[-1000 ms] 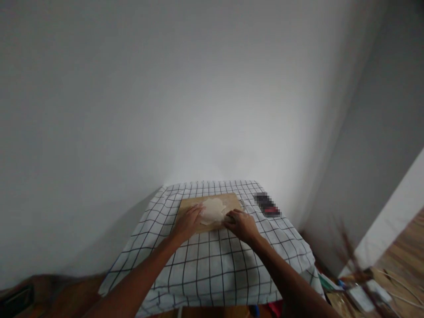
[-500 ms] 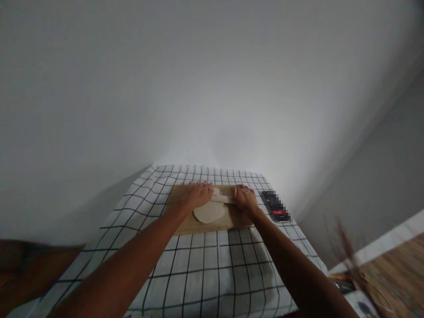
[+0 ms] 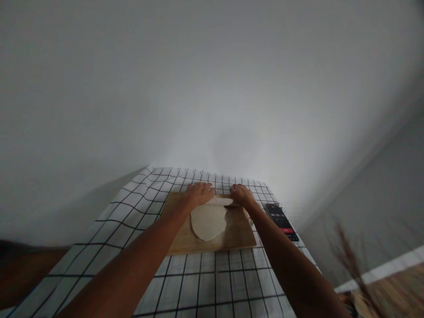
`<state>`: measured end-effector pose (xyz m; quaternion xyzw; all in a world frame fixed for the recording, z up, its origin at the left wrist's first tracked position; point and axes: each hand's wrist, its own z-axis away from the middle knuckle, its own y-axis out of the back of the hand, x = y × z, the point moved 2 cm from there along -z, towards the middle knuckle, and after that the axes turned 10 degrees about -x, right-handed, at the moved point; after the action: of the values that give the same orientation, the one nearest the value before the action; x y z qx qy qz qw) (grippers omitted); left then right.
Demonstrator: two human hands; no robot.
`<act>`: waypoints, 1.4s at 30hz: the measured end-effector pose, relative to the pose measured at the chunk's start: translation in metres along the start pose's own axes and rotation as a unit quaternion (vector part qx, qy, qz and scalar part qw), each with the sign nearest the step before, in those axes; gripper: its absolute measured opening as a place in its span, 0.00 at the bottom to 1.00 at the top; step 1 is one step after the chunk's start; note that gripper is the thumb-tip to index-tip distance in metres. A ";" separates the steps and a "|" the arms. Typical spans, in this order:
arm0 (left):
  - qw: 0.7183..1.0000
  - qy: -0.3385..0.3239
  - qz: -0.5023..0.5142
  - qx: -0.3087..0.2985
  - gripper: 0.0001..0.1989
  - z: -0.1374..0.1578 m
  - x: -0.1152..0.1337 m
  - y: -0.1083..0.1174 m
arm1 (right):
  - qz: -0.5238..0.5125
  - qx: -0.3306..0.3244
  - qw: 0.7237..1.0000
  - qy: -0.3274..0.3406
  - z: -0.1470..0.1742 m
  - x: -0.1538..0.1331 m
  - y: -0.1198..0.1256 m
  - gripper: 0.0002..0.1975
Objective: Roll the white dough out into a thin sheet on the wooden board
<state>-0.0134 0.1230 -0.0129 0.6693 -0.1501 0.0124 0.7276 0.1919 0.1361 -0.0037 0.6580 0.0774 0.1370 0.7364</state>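
Observation:
A pale rolling pin (image 3: 221,201) lies crosswise near the far edge of a wooden board (image 3: 240,234). My left hand (image 3: 199,193) is over the pin's left end, fingers pointing away from me. Around its right end my right hand (image 3: 241,194) is closed. A flat, roundish sheet of dough (image 3: 208,223) rests on the board, mostly on the near side of the pin. The dough's far part is hidden by the pin and my left hand.
The board lies on a white tablecloth (image 3: 202,282) with a black grid. To the right is a phone (image 3: 281,221) with a timer on its screen. A plain wall (image 3: 212,97) rises behind the table. Blurred reddish stems (image 3: 351,251) stand at lower right.
Both hands and the rolling pin have moved to the board's far edge, so more dough shows on the near side. The board and phone appear lower as the view has shifted.

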 end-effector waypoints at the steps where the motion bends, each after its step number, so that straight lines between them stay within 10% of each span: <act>1: 1.000 0.001 -0.001 0.003 0.25 0.001 0.000 0.000 | 0.006 0.003 1.000 0.002 0.001 0.000 0.000 0.17; 42: 0.982 -0.109 -0.072 0.137 0.22 0.185 0.036 -0.021 | -0.142 0.142 0.979 0.020 0.190 -0.056 -0.028 0.22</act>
<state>-0.0118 -0.0665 -0.0139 0.7692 -0.1764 -0.0924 0.6072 0.1971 -0.0641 -0.0122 0.7354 0.2034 0.0313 0.6456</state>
